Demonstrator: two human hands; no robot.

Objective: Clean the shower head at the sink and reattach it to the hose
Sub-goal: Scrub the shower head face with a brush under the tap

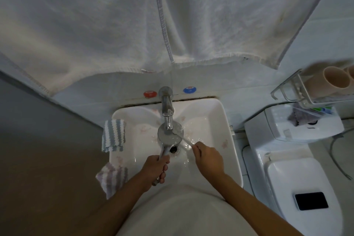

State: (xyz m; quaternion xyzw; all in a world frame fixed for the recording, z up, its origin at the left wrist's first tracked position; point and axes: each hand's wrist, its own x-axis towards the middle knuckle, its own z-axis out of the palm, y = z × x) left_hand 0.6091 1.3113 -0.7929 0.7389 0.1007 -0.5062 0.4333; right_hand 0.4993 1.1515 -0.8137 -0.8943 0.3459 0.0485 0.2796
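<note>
Head view, looking down at a white sink (226,120). We hold the shower head (169,136) by its chrome handle in our left hand (156,168), fingers wrapped tight around it; its round face sits directly under the tap (167,109), above the drain (173,149). Our right hand (208,157) pinches a thin, pale brush-like tool (186,140) whose far tip touches the right edge of the shower-head face; what kind of tool it is we cannot tell. Water glistens in the basin to the right of the drain. Two striped cloths lie on the sink's left rim, one blue-grey (113,135) and one purplish (112,177). A large white towel (115,25) hangs above. A toilet (298,174) stands at right.
</note>
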